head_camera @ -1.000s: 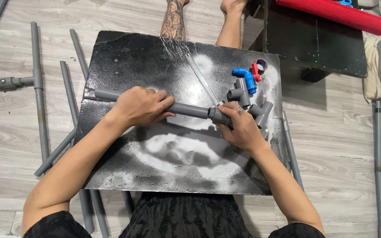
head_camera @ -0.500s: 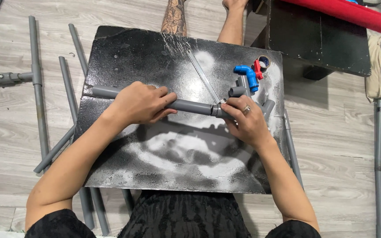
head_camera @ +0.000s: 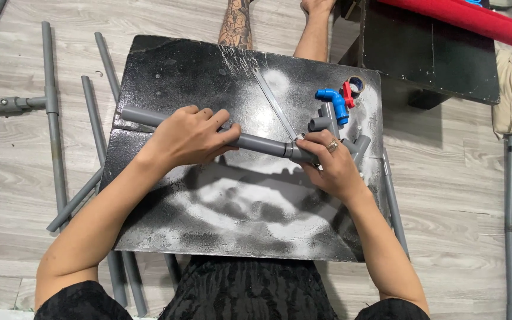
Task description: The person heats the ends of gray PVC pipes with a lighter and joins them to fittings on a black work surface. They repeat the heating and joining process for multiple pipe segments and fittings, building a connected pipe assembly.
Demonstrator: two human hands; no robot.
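We grip a grey pipe (head_camera: 256, 144) at mid-frame: our left hand (head_camera: 188, 137) wraps its shaft while our right hand (head_camera: 330, 163) clasps the grey fitting (head_camera: 298, 153) at its end, above a paint-speckled black board (head_camera: 208, 225); a blue elbow (head_camera: 334, 102) lies upper right.

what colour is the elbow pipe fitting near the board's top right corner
Blue, seen best in the head view: the elbow-shaped plastic pipe fitting.

Pipe (head_camera: 256, 143) lies across the board (head_camera: 238, 225); fittings (head_camera: 333, 109) sit at its right end, spare pipes (head_camera: 51, 118) on the floor (head_camera: 457, 195) left.
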